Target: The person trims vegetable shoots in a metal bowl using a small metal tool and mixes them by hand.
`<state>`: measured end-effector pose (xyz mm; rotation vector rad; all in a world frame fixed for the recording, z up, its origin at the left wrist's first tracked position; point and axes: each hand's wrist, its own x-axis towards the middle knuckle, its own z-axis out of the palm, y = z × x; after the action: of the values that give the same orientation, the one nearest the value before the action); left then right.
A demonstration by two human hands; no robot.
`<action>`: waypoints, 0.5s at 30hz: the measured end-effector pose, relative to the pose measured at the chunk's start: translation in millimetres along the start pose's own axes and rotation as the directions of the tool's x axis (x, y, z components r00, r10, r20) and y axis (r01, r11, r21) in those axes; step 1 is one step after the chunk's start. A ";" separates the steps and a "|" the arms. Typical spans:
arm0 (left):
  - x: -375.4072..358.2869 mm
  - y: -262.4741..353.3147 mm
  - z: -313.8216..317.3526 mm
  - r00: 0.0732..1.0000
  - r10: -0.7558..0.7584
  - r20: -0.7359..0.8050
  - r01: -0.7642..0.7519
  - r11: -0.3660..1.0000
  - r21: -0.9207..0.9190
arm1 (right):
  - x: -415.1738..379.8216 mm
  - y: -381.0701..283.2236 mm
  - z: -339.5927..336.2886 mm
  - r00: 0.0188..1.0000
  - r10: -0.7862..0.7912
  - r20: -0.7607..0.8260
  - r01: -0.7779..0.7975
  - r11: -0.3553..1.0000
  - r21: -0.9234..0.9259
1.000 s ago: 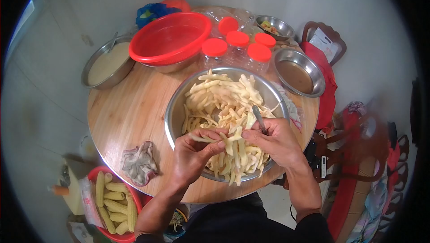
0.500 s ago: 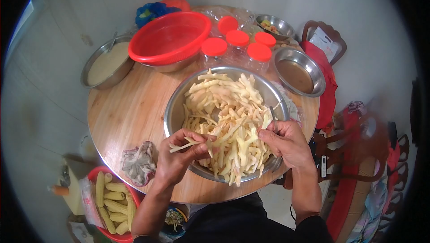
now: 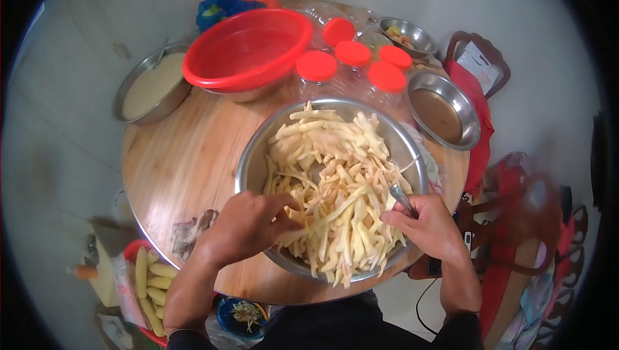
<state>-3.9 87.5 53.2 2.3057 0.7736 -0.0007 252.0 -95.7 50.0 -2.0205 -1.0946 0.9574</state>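
A wide steel bowl point(image 3: 250, 168) on the round wooden table holds a heap of pale yellow chicken feet point(image 3: 329, 140). At its front left rim is my left hand point(image 3: 258, 224), fingers curled at the edge of the heap; what they hold, if anything, is hidden. My right hand point(image 3: 422, 218), at the bowl's right front, grips a small metal tool point(image 3: 403, 200) that points up and left over the heap.
A red basin point(image 3: 248, 50), clear jars with red lids point(image 3: 353, 53), a bowl of pale liquid point(image 3: 153, 89) and a bowl of brown liquid point(image 3: 438, 115) stand behind. A grey cloth point(image 3: 187, 235) lies left; corn cobs point(image 3: 158, 282) sit below.
My left hand has turned back-up, and the pale piece seen in its fingers before no longer shows there. My right hand has shifted slightly right and down, showing more of the tool. The view has shifted.
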 end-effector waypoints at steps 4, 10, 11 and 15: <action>40.0 -14.5 -5.3 0.996 -0.003 -0.090 0.005 1.000 0.022 | 2.9 -1.0 -4.8 0.997 0.063 0.041 -0.062 0.998 -0.020; 115.3 -36.5 27.3 0.999 0.021 0.036 -0.027 0.982 0.189 | 7.2 -5.3 -13.8 0.992 0.087 0.097 -0.086 0.996 -0.010; 124.7 -37.0 32.7 0.995 0.029 0.100 -0.049 0.978 0.204 | 7.4 -5.9 -15.1 0.991 0.085 0.099 -0.087 0.996 0.015; 152.8 -33.4 54.3 0.986 -0.013 0.167 -0.020 0.980 0.198 | 11.1 -1.6 -14.6 0.989 0.088 0.114 -0.096 0.994 0.061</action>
<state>115.2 154.4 -40.4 2.4567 0.7104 -0.2790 267.7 -88.1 55.7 -1.9984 -1.0206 1.1513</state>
